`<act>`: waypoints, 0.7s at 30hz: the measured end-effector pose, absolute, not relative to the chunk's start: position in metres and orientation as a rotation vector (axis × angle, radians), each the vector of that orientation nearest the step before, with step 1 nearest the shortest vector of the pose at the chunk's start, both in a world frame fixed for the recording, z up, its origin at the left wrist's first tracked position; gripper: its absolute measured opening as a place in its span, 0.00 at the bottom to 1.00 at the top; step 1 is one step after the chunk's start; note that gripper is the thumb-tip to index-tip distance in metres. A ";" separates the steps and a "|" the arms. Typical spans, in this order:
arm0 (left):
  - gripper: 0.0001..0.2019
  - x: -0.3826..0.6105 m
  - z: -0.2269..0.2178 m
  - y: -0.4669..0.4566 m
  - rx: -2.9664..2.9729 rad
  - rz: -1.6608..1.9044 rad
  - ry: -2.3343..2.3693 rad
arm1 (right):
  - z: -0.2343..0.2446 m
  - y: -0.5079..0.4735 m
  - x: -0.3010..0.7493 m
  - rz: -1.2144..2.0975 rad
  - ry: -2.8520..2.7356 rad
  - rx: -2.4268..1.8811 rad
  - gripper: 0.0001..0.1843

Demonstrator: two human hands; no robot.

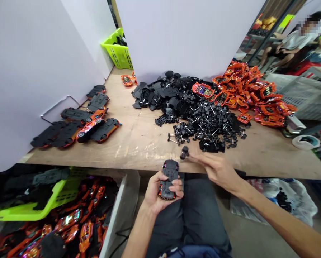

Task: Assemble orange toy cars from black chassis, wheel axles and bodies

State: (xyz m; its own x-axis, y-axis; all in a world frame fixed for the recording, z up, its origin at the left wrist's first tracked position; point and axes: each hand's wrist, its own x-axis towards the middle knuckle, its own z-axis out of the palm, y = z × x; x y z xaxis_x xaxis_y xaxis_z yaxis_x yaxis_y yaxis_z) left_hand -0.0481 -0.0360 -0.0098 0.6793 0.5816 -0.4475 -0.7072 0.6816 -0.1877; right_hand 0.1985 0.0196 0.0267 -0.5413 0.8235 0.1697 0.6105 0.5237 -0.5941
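**Toy car parts at a desk: a few finished, large heaps loose**

At the lower left, below the desk edge, a lime-green plastic basket point(20, 215) holds black base plates. Beside it, an open white bin point(117, 211) is packed with shiny orange car bodies.

On the left of the pale wooden desk point(138, 139), a short row of assembled orange-and-black cars point(79, 125) lies upside down, black undersides up. This looks like the finished share, and it is small. A second lime-green basket point(117, 50) stands at the back, between white partition boards.

In the centre foreground, above the person's lap, the left hand point(156, 195) holds a small orange toy car point(169, 179), its black underside facing up. The fingers are wrapped around it. Just to its right, the right hand point(219, 170) reaches over the desk edge. Its fingers are drawn narrow and appear to pinch a small black wheel piece point(184, 153) just above the car's front end, apart from it.

Behind the hands lies a heap of black plastic base plates point(160, 93). To its right is a tangle of black wheels on thin metal axles point(208, 125), then a mound of orange car bodies point(257, 96). Judging by these heaps, far more remains unassembled than is done.

At the far right, another person point(289, 46) sits in the background.
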 end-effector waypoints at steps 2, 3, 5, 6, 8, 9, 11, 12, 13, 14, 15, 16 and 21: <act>0.12 -0.047 -0.009 -0.039 -0.303 0.786 0.434 | 0.026 0.023 0.201 0.661 -2.247 -1.214 0.26; 0.12 -0.047 -0.008 -0.042 -0.246 0.814 0.497 | 0.024 0.026 0.201 0.671 -2.236 -1.214 0.24; 0.13 -0.048 -0.007 -0.050 -0.073 0.853 0.676 | 0.018 0.030 0.197 0.640 -2.287 -1.203 0.22; 0.14 -0.048 -0.006 -0.054 0.031 0.861 0.769 | 0.015 0.032 0.194 0.589 -2.324 -1.199 0.22; 0.16 -0.049 -0.003 -0.058 0.231 0.903 0.900 | 0.010 0.030 0.188 0.474 -2.295 -1.215 0.21; 0.19 -0.048 -0.001 -0.058 0.303 0.950 0.934 | 0.009 0.026 0.184 0.478 -2.219 -1.226 0.20; 0.25 -0.046 0.002 -0.052 0.382 1.095 0.959 | 0.009 0.014 0.174 0.700 -2.014 -1.208 0.21; 0.27 -0.046 0.004 -0.046 0.404 1.168 0.960 | 0.009 0.006 0.168 0.871 -1.906 -1.178 0.23; 0.28 -0.046 0.005 -0.039 0.429 1.221 0.965 | 0.008 -0.002 0.162 1.028 -1.803 -1.144 0.26; 0.27 -0.048 0.007 -0.032 0.477 1.250 0.978 | 0.006 -0.009 0.155 1.142 -1.712 -1.117 0.27; 0.25 -0.050 0.009 -0.025 0.555 1.256 1.001 | 0.004 -0.014 0.150 1.188 -1.639 -1.106 0.26; 0.23 -0.054 0.011 -0.019 0.663 1.234 1.031 | 0.001 -0.016 0.145 1.179 -1.590 -1.112 0.23; 0.17 -0.063 0.015 0.004 1.303 0.982 1.092 | -0.015 -0.004 0.156 0.960 -1.679 -1.168 0.18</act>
State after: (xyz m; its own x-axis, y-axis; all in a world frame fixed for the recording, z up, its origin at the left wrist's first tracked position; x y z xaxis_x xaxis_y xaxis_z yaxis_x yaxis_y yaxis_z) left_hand -0.0627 0.0037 0.0147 0.2265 0.9724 -0.0554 0.0484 0.0456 0.9978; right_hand 0.1561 -0.0040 -0.0152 -0.1984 0.9563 0.2146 0.2998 0.2677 -0.9157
